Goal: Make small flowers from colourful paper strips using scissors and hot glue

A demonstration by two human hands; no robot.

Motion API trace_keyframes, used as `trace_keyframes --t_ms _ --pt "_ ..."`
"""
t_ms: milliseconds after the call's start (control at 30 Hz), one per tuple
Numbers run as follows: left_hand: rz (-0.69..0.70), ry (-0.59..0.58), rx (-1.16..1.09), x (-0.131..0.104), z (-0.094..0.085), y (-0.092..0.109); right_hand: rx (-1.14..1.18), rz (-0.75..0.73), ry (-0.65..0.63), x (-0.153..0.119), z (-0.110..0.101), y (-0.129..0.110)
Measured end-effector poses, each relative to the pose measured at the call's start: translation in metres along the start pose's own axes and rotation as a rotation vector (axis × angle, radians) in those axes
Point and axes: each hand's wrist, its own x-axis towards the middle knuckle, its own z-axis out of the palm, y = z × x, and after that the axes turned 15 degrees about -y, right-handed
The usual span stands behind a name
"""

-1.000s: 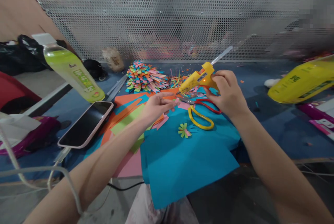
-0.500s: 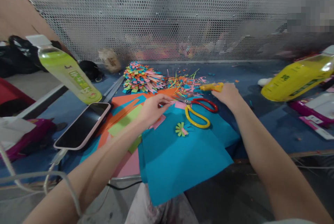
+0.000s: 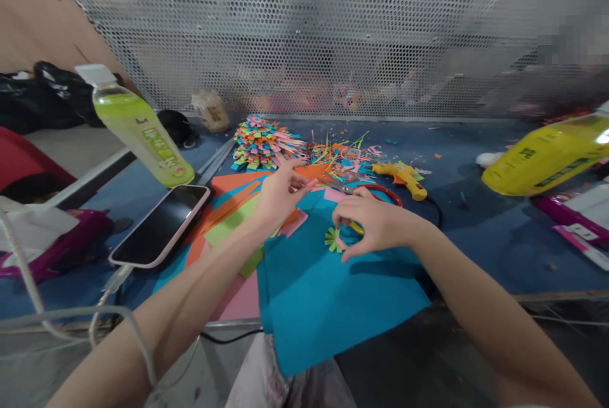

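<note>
1. Both my hands are over the paper stuff: left hand (image 3: 280,191) has a little pink piece (image 3: 312,183) pinched at the fingertips.
2. Right hand (image 3: 373,221) is kinda half open, thumb and fingers apart by the green-and-pink paper flower (image 3: 332,240); can't tell if they're touching it.
3. Flower's lying on the blue sheets (image 3: 323,300), scissors (image 3: 391,194) partly hidden by my right hand.
4. Yellow glue gun (image 3: 402,175) is down on the surface (image 3: 480,236), near the paper scraps (image 3: 343,157).
5. Fringed multicolor paper cone (image 3: 259,141) sits just past my left hand, phone (image 3: 159,225) off left.
</note>
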Motion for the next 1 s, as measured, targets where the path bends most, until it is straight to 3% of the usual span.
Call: trace_keyframes --t_ms 267,400,667,833,1000 --pt "-0.016 -0.027 -0.005 0.0 0.0 0.001 0.014 -0.011 -0.031 0.0 -0.002 0.004" --pt "-0.02 -0.031 -0.065 0.001 0.0 -0.001 0.112 -0.024 0.034 -0.002 -0.006 0.015" --pt "0.073 0.006 -0.326 0.003 -0.003 -0.001 0.555 0.152 0.22 0.001 -0.001 0.037" --pt "0.074 0.014 -0.43 0.004 -0.003 0.001 0.92 0.126 0.235 0.005 0.0 0.035" --pt "0.086 -0.002 -0.47 0.003 0.001 0.003 0.975 0.139 0.316 0.007 -0.004 0.03"
